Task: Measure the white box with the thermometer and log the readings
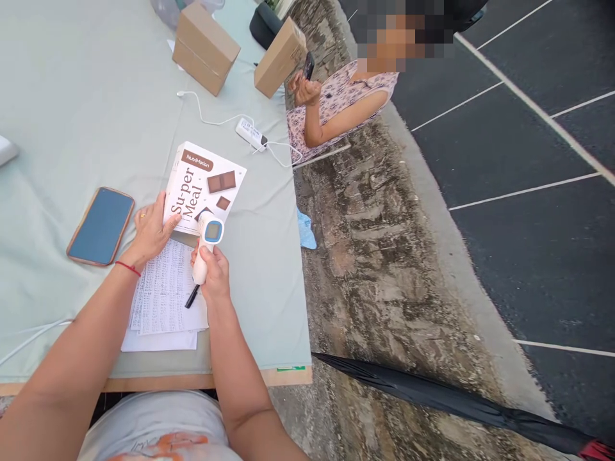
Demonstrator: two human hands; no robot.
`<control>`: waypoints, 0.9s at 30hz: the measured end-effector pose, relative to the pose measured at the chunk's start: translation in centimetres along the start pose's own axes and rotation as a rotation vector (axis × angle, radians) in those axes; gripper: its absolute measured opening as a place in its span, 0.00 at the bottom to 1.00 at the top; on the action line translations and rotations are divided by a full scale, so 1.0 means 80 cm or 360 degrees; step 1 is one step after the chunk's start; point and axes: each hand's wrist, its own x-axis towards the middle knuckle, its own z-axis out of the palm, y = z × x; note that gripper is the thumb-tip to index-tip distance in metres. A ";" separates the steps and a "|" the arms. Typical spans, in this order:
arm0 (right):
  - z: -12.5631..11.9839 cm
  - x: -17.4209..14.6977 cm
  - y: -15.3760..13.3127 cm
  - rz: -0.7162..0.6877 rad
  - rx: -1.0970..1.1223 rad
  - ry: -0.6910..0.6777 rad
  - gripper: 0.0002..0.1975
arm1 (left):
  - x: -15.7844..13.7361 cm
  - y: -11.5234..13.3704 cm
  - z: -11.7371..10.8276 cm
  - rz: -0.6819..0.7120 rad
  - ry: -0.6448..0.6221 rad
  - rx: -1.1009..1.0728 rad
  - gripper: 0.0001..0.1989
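Observation:
My left hand (154,224) is closed on the lower left edge of a white "Su-per Meal" box (195,176) printed with chocolate pieces. Wrapped in the fingers of my right hand (215,270) is a white infrared thermometer (204,256) with a blue-rimmed screen; its head overlaps the box's lower right part. Below the hands lie sheets of paper (161,294) covered in rows of small marks. A black pen (192,296) rests on them, just under the thermometer's handle. Left of my left hand is a phone (100,224) in a brown-edged case, lying flat with its screen dark.
Two cardboard boxes (204,48) stand at the table's far end. A white power strip (250,133) with cables lies near the right edge. Beyond it, a person (346,105) in a patterned top holds a phone. A folded black umbrella (432,397) extends across the lower right.

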 end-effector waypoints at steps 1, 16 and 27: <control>0.001 -0.001 0.000 -0.0002 -0.0007 -0.0005 0.24 | 0.000 0.001 0.000 -0.0019 -0.0003 0.0013 0.40; 0.000 -0.047 -0.024 -0.0188 -0.0118 0.0014 0.25 | 0.001 0.011 -0.006 -0.0087 -0.0049 0.0077 0.40; -0.138 -0.005 0.005 -0.0206 -0.1199 0.0854 0.36 | 0.000 0.013 -0.008 0.0034 -0.0088 -0.0090 0.45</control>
